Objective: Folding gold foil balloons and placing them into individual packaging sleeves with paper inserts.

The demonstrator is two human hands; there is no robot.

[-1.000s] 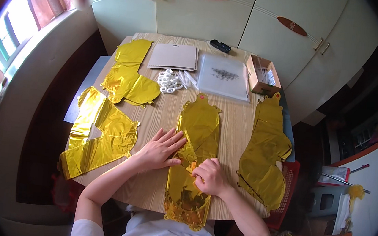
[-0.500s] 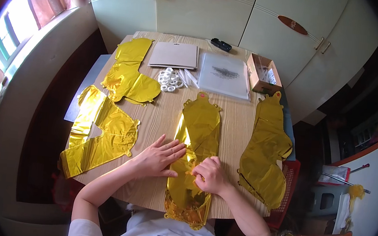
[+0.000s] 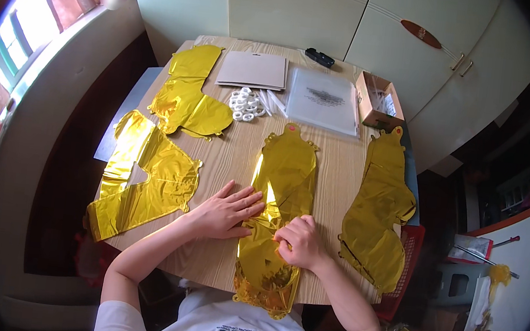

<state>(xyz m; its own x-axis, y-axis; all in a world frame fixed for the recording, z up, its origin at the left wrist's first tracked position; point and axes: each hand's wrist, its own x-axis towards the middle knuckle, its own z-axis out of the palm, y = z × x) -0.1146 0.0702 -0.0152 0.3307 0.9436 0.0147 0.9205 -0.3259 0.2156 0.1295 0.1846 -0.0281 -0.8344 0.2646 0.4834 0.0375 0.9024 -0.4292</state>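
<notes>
A long, flat gold foil balloon (image 3: 286, 174) lies lengthwise in front of me, its rounded tab pointing away and its near end hanging over the table edge. My left hand (image 3: 224, 213) is spread flat, fingertips on the balloon's left side and palm beside it. On the balloon's right side, my right hand (image 3: 302, 242) is closed, thumb and curled fingers pinching the foil; the exact grip is partly hidden. Creases run across the foil between the hands. Other flat gold foil balloons lie at the far left (image 3: 188, 99), near left (image 3: 153, 183) and right (image 3: 380, 210).
Behind the balloon on the wooden table (image 3: 224, 155) sit white ring-shaped rolls (image 3: 245, 104), white sticks (image 3: 273, 102), grey-brown card (image 3: 252, 70) and clear plastic bags (image 3: 324, 104). A wooden box (image 3: 378, 103) and a black object (image 3: 319, 57) stand farther back. A red basket (image 3: 406, 264) is at the right edge.
The view has shifted slightly, so the table appears a little higher and farther right. Creases in the middle balloon look different between my hands; both hands keep nearly the same pose.
</notes>
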